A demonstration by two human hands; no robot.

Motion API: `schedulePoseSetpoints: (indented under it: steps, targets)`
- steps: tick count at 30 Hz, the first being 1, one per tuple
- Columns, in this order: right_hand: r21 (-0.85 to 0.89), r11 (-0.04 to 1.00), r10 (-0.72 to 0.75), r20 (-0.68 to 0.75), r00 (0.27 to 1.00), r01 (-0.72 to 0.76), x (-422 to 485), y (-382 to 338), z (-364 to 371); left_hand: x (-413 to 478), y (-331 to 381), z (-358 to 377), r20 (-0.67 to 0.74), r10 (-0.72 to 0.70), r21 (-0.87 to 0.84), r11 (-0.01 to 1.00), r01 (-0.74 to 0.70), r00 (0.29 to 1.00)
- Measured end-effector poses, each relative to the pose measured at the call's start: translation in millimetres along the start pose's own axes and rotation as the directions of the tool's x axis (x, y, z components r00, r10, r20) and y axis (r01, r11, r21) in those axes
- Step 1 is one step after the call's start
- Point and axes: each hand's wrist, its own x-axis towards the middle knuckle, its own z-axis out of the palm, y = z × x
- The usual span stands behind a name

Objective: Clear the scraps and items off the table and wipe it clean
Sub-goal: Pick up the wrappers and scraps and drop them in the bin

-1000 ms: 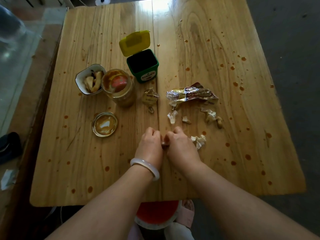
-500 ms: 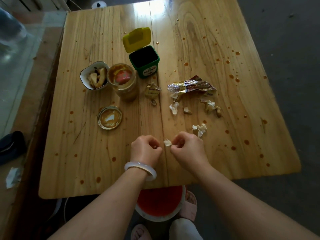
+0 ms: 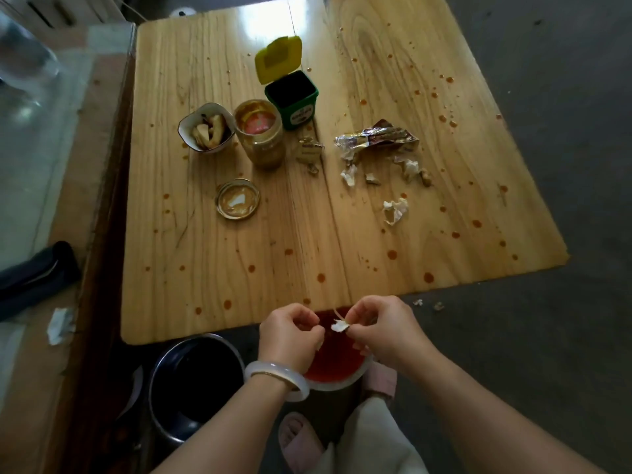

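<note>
1. The left hand (image 3: 289, 333) and right hand (image 3: 383, 333) have drawn back off the table (image 3: 212, 285) — now above the red basin (image 3: 337, 366).
2. The right hand pinches the white scrap (image 3: 339, 326) there.
3. The left hand is curled — its hold, I cannot tell.

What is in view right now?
wooden table: one, tan, centre
green mini bin with open yellow lid: one, far centre
open glass jar: one, amber, beside bin
round jar lid: one, gold, near jar
white bowl of scraps: one, left of jar
crumpled foil wrapper: one, silver-brown, right
white scraps: several, near wrapper
orange-brown spots: many, across table
red basin: one, under near edge
dark metal pot: one, floor left
left hand: curled, grip unclear
right hand: pinches white scrap
</note>
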Motion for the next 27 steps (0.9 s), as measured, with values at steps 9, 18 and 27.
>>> schedulePoseSetpoints:
  steps: [9,18,27]
  targets:
    - [-0.139,0.990,-0.001,0.005,1.000,0.001,3,25,37,2,-27,24,-0.024,0.037,0.103,0.994,-0.034,0.999]
    - [-0.110,0.993,0.030,-0.042,0.999,-0.034,11,35,36,-1,-33,22,-0.054,0.124,0.187,0.976,-0.112,0.991]
    - [0.008,0.996,-0.093,-0.098,0.991,0.094,17,21,20,9,-11,22,-0.115,0.287,0.260,0.933,-0.250,0.951]
